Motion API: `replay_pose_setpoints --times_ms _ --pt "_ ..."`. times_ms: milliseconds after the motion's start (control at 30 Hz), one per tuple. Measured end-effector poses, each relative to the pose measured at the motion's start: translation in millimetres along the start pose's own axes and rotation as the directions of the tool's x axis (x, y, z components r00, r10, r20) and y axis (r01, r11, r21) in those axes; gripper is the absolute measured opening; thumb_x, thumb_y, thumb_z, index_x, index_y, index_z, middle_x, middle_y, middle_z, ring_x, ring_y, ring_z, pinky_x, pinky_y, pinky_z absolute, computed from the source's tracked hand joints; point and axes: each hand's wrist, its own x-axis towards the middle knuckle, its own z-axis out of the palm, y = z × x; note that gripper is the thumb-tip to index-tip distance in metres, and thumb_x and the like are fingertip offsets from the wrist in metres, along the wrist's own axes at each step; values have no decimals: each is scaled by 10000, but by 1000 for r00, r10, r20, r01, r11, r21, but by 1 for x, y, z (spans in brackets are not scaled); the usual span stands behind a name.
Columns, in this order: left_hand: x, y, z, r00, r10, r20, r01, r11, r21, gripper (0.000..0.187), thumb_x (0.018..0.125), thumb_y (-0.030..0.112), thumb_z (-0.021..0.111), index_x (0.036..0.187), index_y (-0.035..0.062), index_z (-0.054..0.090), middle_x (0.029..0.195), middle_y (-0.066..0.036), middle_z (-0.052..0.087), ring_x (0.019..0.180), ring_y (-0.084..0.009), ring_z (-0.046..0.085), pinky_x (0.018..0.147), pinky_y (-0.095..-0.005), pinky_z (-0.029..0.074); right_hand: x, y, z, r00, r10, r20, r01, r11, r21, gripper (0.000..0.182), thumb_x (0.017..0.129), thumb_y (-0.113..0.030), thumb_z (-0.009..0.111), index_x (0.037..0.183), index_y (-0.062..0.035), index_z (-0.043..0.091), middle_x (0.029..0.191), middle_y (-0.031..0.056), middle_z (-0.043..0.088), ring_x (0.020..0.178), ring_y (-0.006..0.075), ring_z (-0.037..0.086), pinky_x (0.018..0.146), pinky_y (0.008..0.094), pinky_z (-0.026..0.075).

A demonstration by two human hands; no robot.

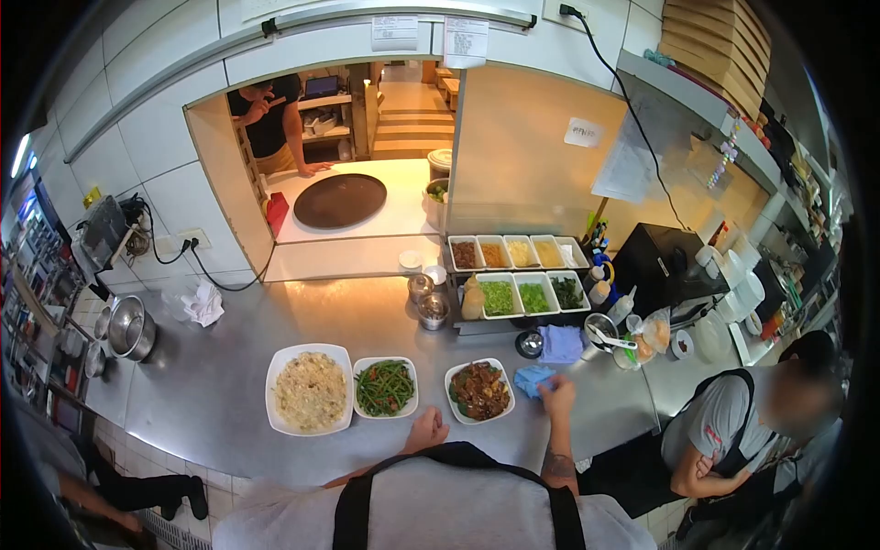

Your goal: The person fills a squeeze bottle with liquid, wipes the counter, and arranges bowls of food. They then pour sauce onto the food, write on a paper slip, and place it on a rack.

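My right hand (557, 398) is closed on a crumpled blue cloth (533, 379), which lies on the steel counter (229, 394). Just left of the cloth stands a square white dish of dark braised meat (479, 391) with some greens at its edge. My left hand (427, 430) rests near the counter's front edge with its fingers curled and nothing visible in them. Beyond that hand is a white bowl of green beans (385, 386) with red bits. A larger white dish of fried rice (312, 392) stands at the far left of the three.
Topping trays (518, 253), a folded purple cloth (561, 345) and squeeze bottles (621, 305) stand at the back right. A round brown tray (340, 201) lies on the pass-through ledge, with a person (275, 119) behind it. Another person (724, 431) stands at right, arms folded. Metal bowls (133, 332) sit at left.
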Motion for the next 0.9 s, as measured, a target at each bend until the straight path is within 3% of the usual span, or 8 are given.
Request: replay_pose_setpoints --times_ms 100,333,433,533,633,767,867,900 --pt "2 -8 4 1000 26 -5 -26 999 45 259 783 149 682 862 49 457 618 -114 497 567 -266 555 550 -388 441 -29 12 3 997 -18 -71 24 995 94 309 619 -188 844 838 -76 657 697 87 626 641 242 611 611 376 495" --pt "0 2 -1 993 119 14 -120 989 86 242 816 157 673 908 35 485 676 -100 519 578 -224 538 544 -355 440 -18 30 26 990 -80 -118 98 983 155 334 726 -128 759 1042 -55 674 759 83 641 653 200 613 633 353 510" --pt "-1 -24 -5 998 -17 57 31 968 -250 221 853 187 644 974 46 525 784 -88 574 664 -196 576 588 -311 475 -47 31 10 998 63 31 -68 767 638 435 813 -46 659 1239 -16 578 913 111 665 794 181 650 744 318 517" --pt "-34 -43 -17 918 -334 214 394 706 -589 309 876 295 605 1059 56 536 914 -89 611 820 -218 610 728 -334 503 -96 32 2 988 146 -55 -73 744 664 412 866 9 573 1274 -8 524 969 91 640 814 143 625 736 278 504" --pt "-75 -28 -66 717 -612 335 560 219 -799 460 863 423 570 1135 57 512 1103 -135 593 1019 -283 588 904 -437 456 -158 23 24 973 197 -124 -53 705 707 359 875 17 548 1231 -27 544 913 72 633 781 122 609 685 244 488" --pt "-102 -24 -135 537 -778 326 68 -346 -936 631 815 482 576 1259 53 445 1373 -222 444 1265 -360 439 1048 -569 322 -235 -68 56 954 -5 298 -264 454 851 356 896 12 536 1247 -40 505 960 83 623 770 143 624 627 241 495" --pt "-80 -7 -182 528 -818 229 -239 -402 -884 696 835 506 486 1375 79 388 1498 -197 309 1343 -360 354 1064 -613 270 -257 -153 74 806 -86 585 -509 402 761 449 891 55 484 1321 -26 384 1065 156 602 875 235 656 711 310 547" --pt "-76 -7 -193 694 -707 133 -142 -315 -938 714 836 524 441 1403 99 368 1499 -180 318 1353 -358 341 1063 -617 265 -259 -171 88 774 -81 628 -567 355 744 475 885 69 474 1334 -25 351 1091 179 591 896 255 657 735 325 557"
